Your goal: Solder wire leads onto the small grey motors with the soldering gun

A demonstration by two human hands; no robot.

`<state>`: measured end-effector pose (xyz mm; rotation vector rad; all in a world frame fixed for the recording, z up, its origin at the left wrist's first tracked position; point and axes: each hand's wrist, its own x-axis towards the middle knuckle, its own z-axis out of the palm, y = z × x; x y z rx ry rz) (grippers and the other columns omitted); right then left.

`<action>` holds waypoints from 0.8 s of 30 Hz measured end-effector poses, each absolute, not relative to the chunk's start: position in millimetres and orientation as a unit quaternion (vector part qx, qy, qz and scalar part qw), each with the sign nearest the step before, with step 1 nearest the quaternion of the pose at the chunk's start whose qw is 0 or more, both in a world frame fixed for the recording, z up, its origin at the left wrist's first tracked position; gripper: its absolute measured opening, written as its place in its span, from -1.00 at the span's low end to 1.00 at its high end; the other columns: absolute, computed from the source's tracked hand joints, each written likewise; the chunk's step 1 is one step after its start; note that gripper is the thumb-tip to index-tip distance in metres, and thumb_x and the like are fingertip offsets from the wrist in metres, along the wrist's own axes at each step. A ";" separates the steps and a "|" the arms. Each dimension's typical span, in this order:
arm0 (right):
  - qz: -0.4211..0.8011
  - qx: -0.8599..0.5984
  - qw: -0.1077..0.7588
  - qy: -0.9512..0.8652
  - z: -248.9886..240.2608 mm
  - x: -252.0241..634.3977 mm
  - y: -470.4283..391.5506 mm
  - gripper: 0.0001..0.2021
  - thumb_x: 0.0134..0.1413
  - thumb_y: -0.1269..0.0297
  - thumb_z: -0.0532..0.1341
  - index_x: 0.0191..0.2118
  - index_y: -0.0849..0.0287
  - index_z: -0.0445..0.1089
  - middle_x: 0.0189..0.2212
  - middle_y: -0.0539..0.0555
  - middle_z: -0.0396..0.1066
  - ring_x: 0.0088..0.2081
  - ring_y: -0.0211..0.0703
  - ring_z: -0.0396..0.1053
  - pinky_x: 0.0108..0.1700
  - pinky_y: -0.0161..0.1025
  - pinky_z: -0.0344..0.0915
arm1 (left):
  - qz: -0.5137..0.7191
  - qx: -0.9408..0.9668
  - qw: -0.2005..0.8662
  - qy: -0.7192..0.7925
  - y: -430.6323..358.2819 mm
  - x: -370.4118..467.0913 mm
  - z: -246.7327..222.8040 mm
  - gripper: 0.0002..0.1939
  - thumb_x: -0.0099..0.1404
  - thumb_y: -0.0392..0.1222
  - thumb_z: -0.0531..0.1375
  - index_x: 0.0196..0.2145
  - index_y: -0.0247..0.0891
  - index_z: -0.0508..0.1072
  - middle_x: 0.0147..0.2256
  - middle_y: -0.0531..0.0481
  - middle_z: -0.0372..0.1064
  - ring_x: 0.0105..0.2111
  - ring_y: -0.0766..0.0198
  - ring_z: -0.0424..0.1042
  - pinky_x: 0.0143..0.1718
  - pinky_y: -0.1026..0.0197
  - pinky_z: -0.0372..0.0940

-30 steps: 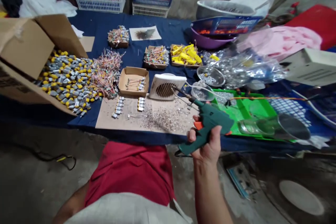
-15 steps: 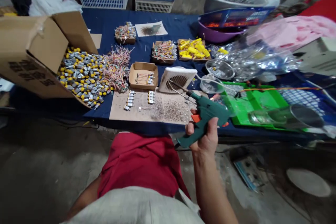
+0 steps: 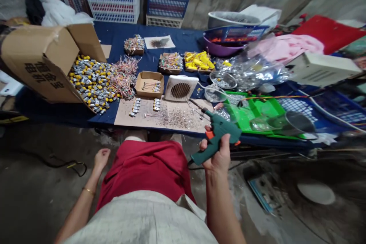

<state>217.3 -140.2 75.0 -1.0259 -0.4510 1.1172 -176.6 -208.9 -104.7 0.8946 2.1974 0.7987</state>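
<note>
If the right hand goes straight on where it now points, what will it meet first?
Probably the white grille; the gun in the right hand aims its tip there, though depth is unclear.

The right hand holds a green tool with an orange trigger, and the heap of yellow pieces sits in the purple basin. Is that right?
Wrong on one point: in the head view, the heap of yellow pieces sits in a cardboard tray, not the purple basin. The right hand does hold the green tool with the orange trigger.
</note>
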 end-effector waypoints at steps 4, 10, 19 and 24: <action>0.515 -0.494 0.680 -0.168 63.0 221.9 -141.8 -0.36 -0.26 -0.27 0.37 -0.19 0.21 0.46 -0.27 0.07 0.56 -0.70 -0.41 0.26 -0.72 -0.40 0.19 | 0.343 0.547 0.252 0.721 -152.3 -154.0 -48.8 -0.77 0.30 -0.09 0.17 -0.14 -0.21 0.48 -0.17 -0.08 0.50 -0.16 0.14 0.47 -0.02 0.07 0.34; 0.516 -0.545 0.631 -0.196 56.6 219.6 -132.7 -0.32 -0.10 -0.28 0.27 -0.11 0.31 0.44 -0.62 0.02 0.46 -0.71 -0.30 0.29 -0.69 -0.38 0.22 | 0.271 0.765 0.150 0.564 -41.8 -61.4 0.5 -0.84 0.31 -0.25 0.13 -0.21 -0.23 0.50 -0.21 -0.11 0.48 -0.13 0.12 0.42 -0.01 0.05 0.30; 0.481 -0.617 0.563 -0.268 57.8 231.2 -122.4 -0.47 -0.03 -0.23 0.26 -0.36 0.26 0.48 -0.71 0.04 0.40 -0.73 -0.23 0.27 -0.71 -0.32 0.24 | 0.193 0.776 0.185 0.572 5.7 -36.6 -10.6 -0.86 0.31 -0.26 0.12 -0.33 -0.26 0.49 -0.31 -0.09 0.45 -0.22 0.12 0.39 -0.09 0.09 0.27; 0.487 -0.636 0.535 -0.270 49.5 235.3 -118.6 -0.45 -0.04 -0.21 0.28 -0.27 0.28 0.51 -0.68 0.07 0.44 -0.74 -0.23 0.27 -0.74 -0.32 0.22 | 0.181 0.787 0.188 0.559 0.2 -41.8 -16.8 -0.88 0.33 -0.21 0.15 -0.25 -0.26 0.46 -0.28 -0.10 0.41 -0.21 0.11 0.37 -0.09 0.06 0.27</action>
